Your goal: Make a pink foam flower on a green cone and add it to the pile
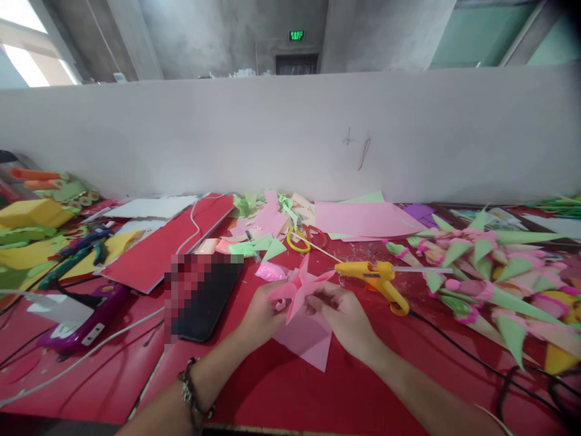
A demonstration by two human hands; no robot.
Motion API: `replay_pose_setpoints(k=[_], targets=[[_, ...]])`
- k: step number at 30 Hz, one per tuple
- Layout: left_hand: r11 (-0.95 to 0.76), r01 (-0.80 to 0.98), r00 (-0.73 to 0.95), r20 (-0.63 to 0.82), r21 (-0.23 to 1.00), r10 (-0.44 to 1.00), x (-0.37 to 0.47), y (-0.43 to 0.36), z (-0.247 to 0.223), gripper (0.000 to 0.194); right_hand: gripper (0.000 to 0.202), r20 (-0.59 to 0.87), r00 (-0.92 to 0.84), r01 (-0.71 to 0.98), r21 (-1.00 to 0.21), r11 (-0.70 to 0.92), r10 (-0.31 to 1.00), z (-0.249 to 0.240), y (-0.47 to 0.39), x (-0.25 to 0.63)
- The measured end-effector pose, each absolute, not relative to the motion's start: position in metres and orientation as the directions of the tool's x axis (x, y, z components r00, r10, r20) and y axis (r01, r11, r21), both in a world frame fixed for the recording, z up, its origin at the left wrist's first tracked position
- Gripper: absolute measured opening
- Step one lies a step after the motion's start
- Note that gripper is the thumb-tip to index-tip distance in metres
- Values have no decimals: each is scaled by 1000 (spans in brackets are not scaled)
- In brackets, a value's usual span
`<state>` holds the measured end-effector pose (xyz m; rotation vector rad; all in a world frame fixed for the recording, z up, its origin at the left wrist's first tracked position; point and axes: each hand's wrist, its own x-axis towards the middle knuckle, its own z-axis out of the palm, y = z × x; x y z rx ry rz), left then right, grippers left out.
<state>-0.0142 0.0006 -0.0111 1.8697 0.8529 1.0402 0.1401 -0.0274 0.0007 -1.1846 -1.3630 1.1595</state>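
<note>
Both my hands hold a pink folded paper flower [299, 287] with pointed petals spread out, just above the red table. My left hand [265, 312] grips it from the left, fingers partly hidden behind the petals. From the right, my right hand [342, 312] pinches its lower right side with curled fingers. Below the flower lies a pink paper sheet [313, 345]. A small shiny pink packet [271, 272] sits just behind my left hand. To the right of my right hand rests a yellow glue gun [374, 278] with a clear glue stick in its back.
A black phone [209, 303] lies left of my hands, near a purple power strip [86, 324] with cables. Finished paper flowers [485, 266] pile up at right. Pink sheets [363, 219], green scraps [258, 245] and scissors [299, 241] lie behind. A white partition [254, 133] borders the table.
</note>
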Motion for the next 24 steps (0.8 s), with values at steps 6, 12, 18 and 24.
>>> replay_pose_setpoints(k=[6, 12, 18, 24], targets=[[-570, 242, 430, 440, 785, 788, -15, -3, -12, 17, 7, 118, -88, 69, -990, 125, 989, -6, -25, 141], [-627, 254, 454, 481, 737, 750, -13, -5, -7, 30, 7, 166, -125, -21, -986, 164, 978, -18, -22, 135], [-622, 293, 362, 518, 726, 775, -11, 0, -11, 18, 8, 175, -129, 85, -979, 187, 976, -15, -23, 130], [-551, 328, 356, 440, 767, 825, -11, 0, -13, 29, 15, 215, -37, 0, -977, 215, 976, -10, -22, 134]])
